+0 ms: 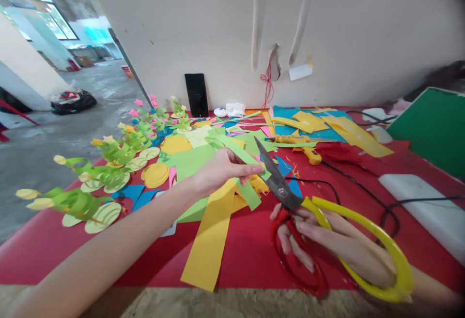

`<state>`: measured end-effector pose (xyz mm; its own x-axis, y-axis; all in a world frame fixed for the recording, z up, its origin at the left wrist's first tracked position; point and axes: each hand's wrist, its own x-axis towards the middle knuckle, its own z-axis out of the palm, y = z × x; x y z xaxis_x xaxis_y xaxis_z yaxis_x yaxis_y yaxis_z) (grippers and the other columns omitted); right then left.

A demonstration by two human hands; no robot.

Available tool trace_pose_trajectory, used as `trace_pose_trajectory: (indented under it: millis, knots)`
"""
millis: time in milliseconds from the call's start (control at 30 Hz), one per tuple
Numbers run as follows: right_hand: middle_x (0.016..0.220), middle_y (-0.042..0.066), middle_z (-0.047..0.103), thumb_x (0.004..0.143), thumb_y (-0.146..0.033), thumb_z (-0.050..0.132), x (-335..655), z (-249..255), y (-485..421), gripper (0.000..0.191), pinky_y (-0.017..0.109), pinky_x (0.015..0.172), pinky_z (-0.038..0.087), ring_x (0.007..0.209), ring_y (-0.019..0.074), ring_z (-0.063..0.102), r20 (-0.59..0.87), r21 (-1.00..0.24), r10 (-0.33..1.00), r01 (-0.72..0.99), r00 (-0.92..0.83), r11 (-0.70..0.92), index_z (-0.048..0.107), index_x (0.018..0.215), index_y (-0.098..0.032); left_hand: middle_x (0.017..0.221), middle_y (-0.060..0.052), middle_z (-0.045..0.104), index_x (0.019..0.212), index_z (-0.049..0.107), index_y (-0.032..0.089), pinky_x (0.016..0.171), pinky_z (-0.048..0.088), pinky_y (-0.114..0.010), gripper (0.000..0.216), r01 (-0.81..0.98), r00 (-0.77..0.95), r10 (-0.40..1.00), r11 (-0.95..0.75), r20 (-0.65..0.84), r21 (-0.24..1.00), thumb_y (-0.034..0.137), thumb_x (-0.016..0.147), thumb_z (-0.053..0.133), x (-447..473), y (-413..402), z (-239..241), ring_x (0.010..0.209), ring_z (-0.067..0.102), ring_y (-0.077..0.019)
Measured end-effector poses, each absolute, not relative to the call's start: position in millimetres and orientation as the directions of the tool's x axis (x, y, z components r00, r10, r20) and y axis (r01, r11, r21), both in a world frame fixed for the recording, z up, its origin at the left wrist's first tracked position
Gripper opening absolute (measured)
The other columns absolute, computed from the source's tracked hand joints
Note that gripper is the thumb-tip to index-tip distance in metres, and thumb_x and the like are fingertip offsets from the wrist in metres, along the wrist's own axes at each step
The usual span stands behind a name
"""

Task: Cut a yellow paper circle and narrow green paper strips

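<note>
Two forearms [119,245] reach from the near side. The left hand [221,170] pinches a green paper strip [246,154]; the right hand [323,235] curls around scissors [283,192].

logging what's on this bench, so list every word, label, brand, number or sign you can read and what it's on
No text can be read anywhere in this picture.
Scissors: no legible lettering.
Yellow glue gun: no legible label or brand.
Black phone: dark face, nothing legible.
White tag on the wall: no readable writing.
Orange box on the floor: too small and blurred to read.
</note>
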<state>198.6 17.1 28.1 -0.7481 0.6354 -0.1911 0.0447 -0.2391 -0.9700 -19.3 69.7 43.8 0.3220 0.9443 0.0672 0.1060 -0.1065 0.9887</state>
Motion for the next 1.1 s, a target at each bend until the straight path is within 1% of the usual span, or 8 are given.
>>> trace_pose_trajectory:
  millis: [133,400,567,700,800,900,967,1100]
  knots:
    - [0.071,0.001,0.053,0.088,-0.035,0.037,199.0,25.0,16.4,0.025,0.020,0.046,0.038,0.045,0.0048,0.043,-0.224,-0.965,0.655,0.069,-0.722,-0.253,0.047,0.099,-0.014,0.038,-0.001,0.050,0.038,0.058,0.016,0.043,0.033,-0.022,0.033,0.108,0.321,0.945,-0.100,0.060,0.989,0.029,0.066,0.069,-18.9,70.6,43.1,0.039,0.042,-0.0086]
    - [0.065,0.001,0.047,0.087,-0.039,0.037,200.3,18.9,17.3,0.033,0.020,0.044,0.034,0.042,0.0040,0.036,-0.275,-0.961,0.667,0.189,-0.692,-0.200,0.048,0.069,-0.014,0.035,-0.001,0.048,0.036,0.058,0.015,0.037,0.027,-0.020,0.032,0.131,0.281,0.959,-0.068,0.028,0.989,0.029,0.061,0.073,-18.4,71.3,43.5,0.035,0.040,-0.0072]
    - [0.082,0.004,0.050,0.081,-0.025,0.044,202.2,25.2,21.1,0.015,0.028,0.066,0.040,0.063,0.0099,0.047,-0.215,-0.969,0.558,0.102,-0.802,-0.226,0.052,0.088,-0.015,0.036,-0.002,0.051,0.037,0.058,0.015,0.043,0.036,-0.020,0.030,0.017,0.254,0.966,-0.053,0.047,0.998,0.025,0.061,0.073,-18.4,73.6,40.1,0.040,0.047,-0.0095]
    - [0.081,0.005,0.051,0.080,-0.022,0.042,208.7,34.2,27.9,0.017,0.028,0.065,0.041,0.067,0.0120,0.047,-0.263,-0.961,0.475,0.182,-0.840,-0.210,0.055,0.088,-0.014,0.041,0.000,0.050,0.048,0.063,0.013,0.039,0.035,-0.018,0.020,-0.186,0.132,0.985,-0.085,0.111,0.979,0.024,0.062,0.073,-26.2,82.8,42.5,0.038,0.043,-0.0063]
    - [0.078,0.005,0.053,0.084,-0.027,0.041,222.7,39.3,37.7,0.019,0.026,0.058,0.042,0.064,0.0119,0.048,-0.310,-0.950,0.496,0.250,-0.811,-0.186,0.055,0.090,-0.015,0.044,0.003,0.047,0.052,0.061,0.013,0.038,0.034,-0.014,0.020,-0.327,-0.010,0.983,-0.174,0.181,0.929,0.024,0.064,0.072,-38.4,91.7,50.3,0.040,0.040,-0.0035]
    - [0.080,0.006,0.056,0.084,-0.034,0.042,237.5,40.1,53.9,0.026,0.026,0.057,0.044,0.063,0.0130,0.050,-0.285,-0.942,0.628,0.332,-0.725,-0.045,0.052,0.099,-0.015,0.053,0.004,0.050,0.060,0.063,0.014,0.039,0.034,-0.011,0.015,-0.402,-0.145,0.962,-0.271,0.231,0.874,0.026,0.066,0.072,-47.9,96.4,57.8,0.042,0.039,-0.0017]
    - [0.090,0.010,0.058,0.083,-0.037,0.044,241.9,37.2,66.7,0.032,0.031,0.063,0.046,0.070,0.0170,0.054,-0.179,-0.859,0.778,0.481,-0.602,0.175,0.051,0.105,-0.016,0.056,0.003,0.051,0.061,0.064,0.015,0.039,0.034,-0.011,0.015,-0.423,-0.177,0.954,-0.295,0.241,0.857,0.026,0.067,0.071,-48.2,95.1,60.4,0.042,0.038,-0.0011]
    - [0.106,0.016,0.058,0.078,-0.032,0.045,237.1,21.6,86.2,0.042,0.041,0.078,0.045,0.092,0.0289,0.056,0.139,-0.399,0.903,0.811,-0.408,0.428,0.049,0.114,-0.011,0.055,0.002,0.052,0.063,0.065,0.014,0.039,0.033,-0.013,0.013,-0.422,-0.108,0.970,-0.243,0.218,0.873,0.025,0.067,0.070,-34.2,83.5,60.9,0.043,0.038,-0.0022]
